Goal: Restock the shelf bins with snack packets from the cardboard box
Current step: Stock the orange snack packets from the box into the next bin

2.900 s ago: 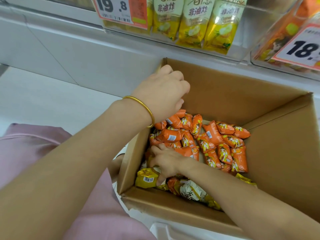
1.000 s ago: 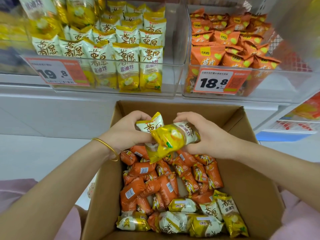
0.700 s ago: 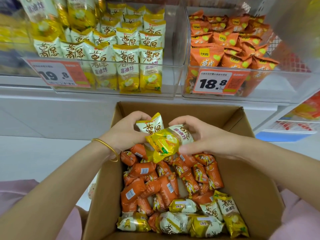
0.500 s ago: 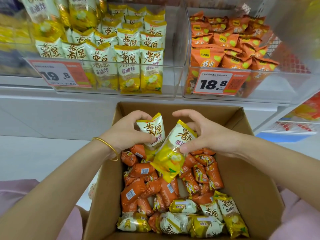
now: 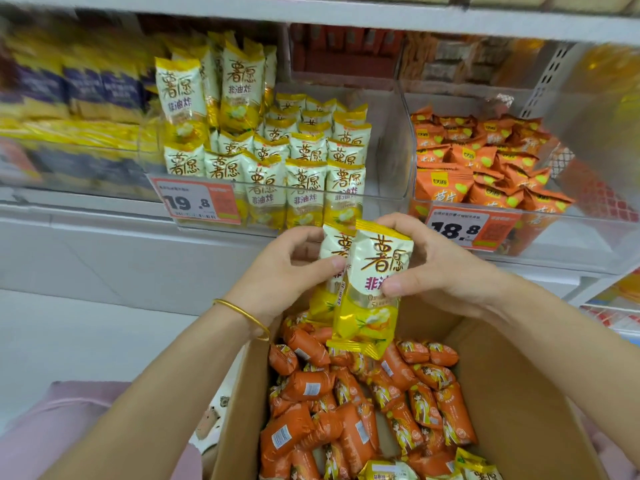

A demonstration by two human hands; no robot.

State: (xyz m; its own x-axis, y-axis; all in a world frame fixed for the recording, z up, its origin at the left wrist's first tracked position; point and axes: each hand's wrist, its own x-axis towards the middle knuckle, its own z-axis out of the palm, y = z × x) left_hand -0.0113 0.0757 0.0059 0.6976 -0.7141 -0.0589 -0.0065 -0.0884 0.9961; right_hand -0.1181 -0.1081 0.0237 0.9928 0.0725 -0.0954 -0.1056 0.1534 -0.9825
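Two yellow-and-white snack packets stand upright and overlapping above the cardboard box (image 5: 526, 410). My left hand (image 5: 287, 268) grips the rear packet (image 5: 332, 245) by its upper left edge. The front packet (image 5: 375, 289) is pinched between thumb and fingers of my right hand (image 5: 440, 268). Both sit just below the clear shelf bin (image 5: 388, 140) stocked with matching yellow packets (image 5: 304, 178). Down in the box lie several orange packets (image 5: 349, 410), with a few yellow ones at its near edge.
A second clear bin (image 5: 588, 233) to the right holds orange triangular packets. Price tags reading 19.8 (image 5: 195, 202) and 18.8 (image 5: 467, 230) hang on the bin fronts. White shelf base and floor lie to the left. More blurred goods fill the upper left shelf.
Both hands have risen from the box toward the yellow bin, bringing the two packets upright and side by side. The view has tilted up to the shelf.
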